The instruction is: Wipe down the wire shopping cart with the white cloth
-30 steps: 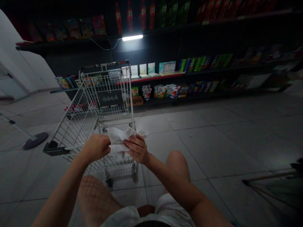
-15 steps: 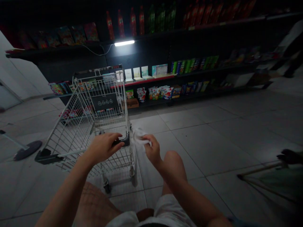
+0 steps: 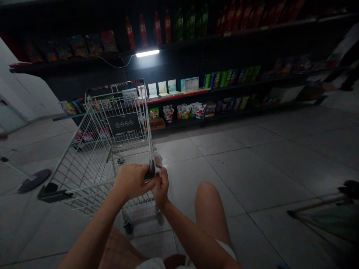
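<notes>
A wire shopping cart [image 3: 120,129] stands in front of me, slightly to the left, with black plastic pieces at its near corners. My left hand [image 3: 131,182] is closed around the black piece at the near right corner, thumb underneath. Close against that same corner, my right hand [image 3: 162,188] pinches a white cloth [image 3: 157,160], part of which sticks up beside the cart's rim. The two hands meet at the fingertips. Part of the cloth is hidden behind the corner and my fingers.
Dark shelves hold red bottles [image 3: 143,31], snack bags [image 3: 199,110] and green cans [image 3: 223,79]. A lit tube lamp [image 3: 147,53] hangs under one shelf. A round stand base [image 3: 35,180] is on the floor at left. A folding frame [image 3: 311,209] with green fabric stands at right.
My right hand has moved left with the cloth, bringing it against the cart's corner. My left hand has shifted slightly right and tightened around the corner piece.
</notes>
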